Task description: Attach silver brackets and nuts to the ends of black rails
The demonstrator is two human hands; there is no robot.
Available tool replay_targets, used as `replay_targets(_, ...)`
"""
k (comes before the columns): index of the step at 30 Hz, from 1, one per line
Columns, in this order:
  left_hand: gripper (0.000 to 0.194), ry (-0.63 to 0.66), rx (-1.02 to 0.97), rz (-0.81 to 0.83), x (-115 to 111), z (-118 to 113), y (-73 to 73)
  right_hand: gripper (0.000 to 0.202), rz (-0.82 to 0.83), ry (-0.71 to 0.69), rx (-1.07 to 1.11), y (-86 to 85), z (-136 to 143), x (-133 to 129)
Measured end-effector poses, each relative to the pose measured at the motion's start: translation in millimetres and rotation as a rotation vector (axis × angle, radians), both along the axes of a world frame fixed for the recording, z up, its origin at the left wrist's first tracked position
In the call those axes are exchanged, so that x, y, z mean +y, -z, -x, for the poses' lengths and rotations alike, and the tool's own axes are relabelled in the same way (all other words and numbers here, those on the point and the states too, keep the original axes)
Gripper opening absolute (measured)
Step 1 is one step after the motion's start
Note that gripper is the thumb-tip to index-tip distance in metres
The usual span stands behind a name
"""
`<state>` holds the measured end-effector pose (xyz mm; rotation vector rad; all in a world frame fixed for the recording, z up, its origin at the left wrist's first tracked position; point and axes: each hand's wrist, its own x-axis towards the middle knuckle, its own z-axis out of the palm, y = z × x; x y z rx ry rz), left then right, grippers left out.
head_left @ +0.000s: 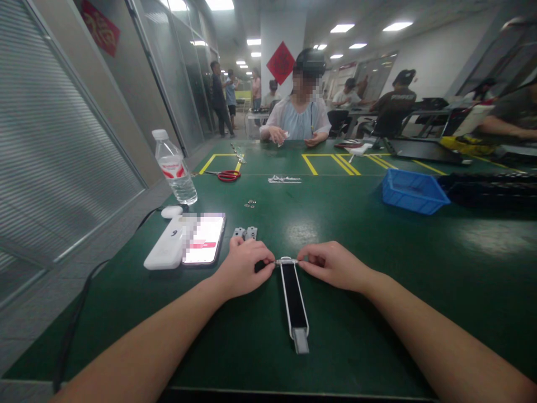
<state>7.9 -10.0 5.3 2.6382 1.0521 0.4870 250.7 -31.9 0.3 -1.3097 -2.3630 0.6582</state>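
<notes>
A long, flat black piece with a white frame lies on the table between my forearms, a grey tab at its near end. Across its far end runs a thin metal rod. My left hand is closed, thumb and fingertips pinching the rod's left end. At the right end, my right hand pinches the same rod between thumb and forefinger. Just beyond my left hand are grey metal bracket-like pieces, partly hidden by its fingers. Several tiny metal pieces lie farther off.
On the left stand a water bottle, a white power bank and a lit phone. Red-handled scissors and thin white strips lie farther back. A blue bin sits right. A person sits opposite.
</notes>
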Motion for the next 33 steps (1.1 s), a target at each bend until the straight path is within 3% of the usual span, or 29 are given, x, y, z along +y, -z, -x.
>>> replay_targets(13,0.013,-0.024,0.023,-0.004,2.1,5.5,-6.7,0.017,0.057,0.008,-0.027,0.3,0.8,0.7)
replay_targets(22,0.034,-0.452,0.106,-0.123,21.6,31.4,-13.7,0.017,0.087,-0.001,-0.026,-2.0,0.0,0.0)
replay_targets(33,0.04,-0.431,0.212,-0.103,28.3,33.1,-1.3,0.016,0.088,-0.007,-0.018,0.0,-0.4,0.4)
